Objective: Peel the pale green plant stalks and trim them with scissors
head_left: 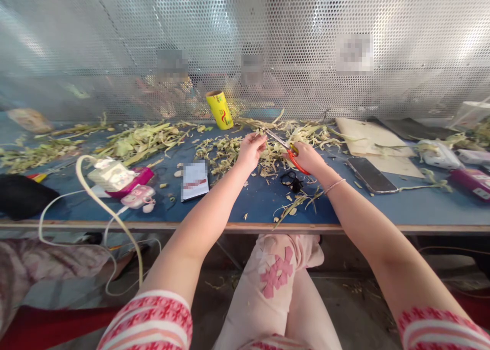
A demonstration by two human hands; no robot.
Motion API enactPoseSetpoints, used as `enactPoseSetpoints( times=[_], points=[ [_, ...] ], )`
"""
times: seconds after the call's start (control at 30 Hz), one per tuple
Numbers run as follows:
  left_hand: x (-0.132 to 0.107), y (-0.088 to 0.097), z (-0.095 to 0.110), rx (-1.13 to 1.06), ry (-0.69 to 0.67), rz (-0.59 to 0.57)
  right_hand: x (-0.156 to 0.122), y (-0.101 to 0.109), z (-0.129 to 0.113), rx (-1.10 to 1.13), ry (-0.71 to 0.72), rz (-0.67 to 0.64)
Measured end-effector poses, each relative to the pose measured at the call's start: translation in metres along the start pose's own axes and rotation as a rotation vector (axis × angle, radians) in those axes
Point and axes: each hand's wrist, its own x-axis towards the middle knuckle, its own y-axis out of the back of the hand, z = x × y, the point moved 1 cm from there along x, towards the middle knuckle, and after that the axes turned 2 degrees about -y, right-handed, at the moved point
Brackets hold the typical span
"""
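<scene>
My right hand [309,160] grips a pair of scissors [280,140] with orange handles, the blades pointing up and left. Close to the blade tips, my left hand [251,149] has its fingers pinched together; whatever they hold is too small to make out. Under and around both hands lie pale green, dried-looking plant pieces [222,153], many of them short and curled. A bundle of longer plant strips [143,140] lies to the left. Behind my left hand stands a yellow cardboard roll [219,110], leaning slightly.
On the blue table [229,209] are a phone [372,175], a black cable [293,180], a small card-like item [195,180] and brown cardboard [371,135]. Chargers on a power strip [128,181] trail a white cord at left. A perforated metal screen [245,28] closes the back.
</scene>
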Motion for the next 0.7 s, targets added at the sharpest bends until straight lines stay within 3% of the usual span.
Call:
enactPoseSetpoints(
  times=[0.4,0.7],
  points=[
    [-0.0024,-0.0026,0.0029,0.030,0.031,-0.043,-0.0016,0.0034,-0.0024,-0.028,-0.012,-0.013],
    [0.0017,-0.0005,0.0004,0.018,-0.037,-0.017,-0.0019,0.0099,-0.0011,-0.076,-0.023,-0.015]
  ],
)
